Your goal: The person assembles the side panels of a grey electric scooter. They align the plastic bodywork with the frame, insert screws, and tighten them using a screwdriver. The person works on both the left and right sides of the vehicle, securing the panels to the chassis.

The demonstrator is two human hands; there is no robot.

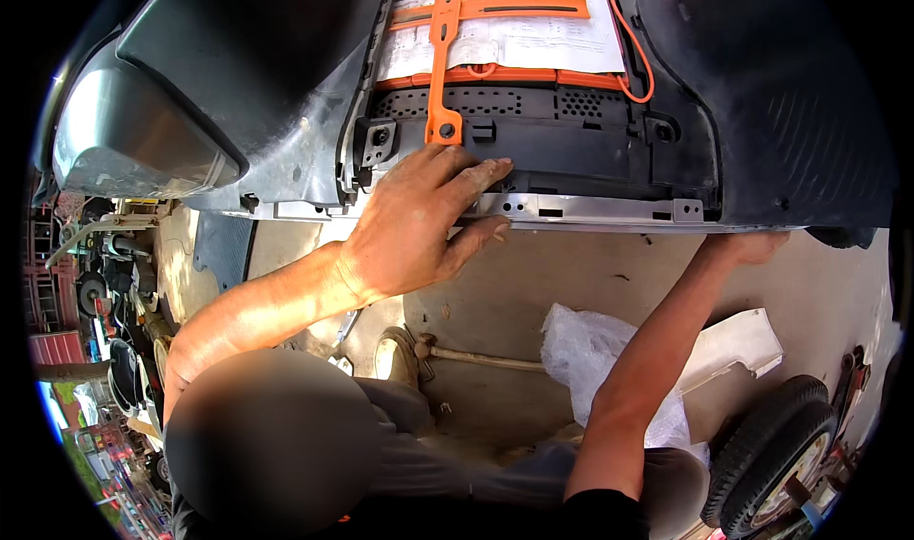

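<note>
My left hand (414, 211) lies over the silver metal sill (609, 209) of a black compartment, fingers stretched out and apart. Its fingertips reach the lower end of an orange bracket (443, 64), bolted down there. Under the bracket are orange-edged battery modules (595, 80), with printed paper sheets (562, 40) spread over them. An orange cable (649, 73) loops down on their right. My right hand (752, 246) reaches beneath the sill's right end, by the black side panel (790, 140). The panel hides its fingers, so what they touch cannot be seen.
On the floor below lie a long-handled hammer (486, 358), clear bubble wrap (590, 350) and a whitish panel (733, 350). A wheel with a black tyre (776, 454) is at lower right. Machine parts (105, 292) crowd the left side. A blurred round patch covers the lower left.
</note>
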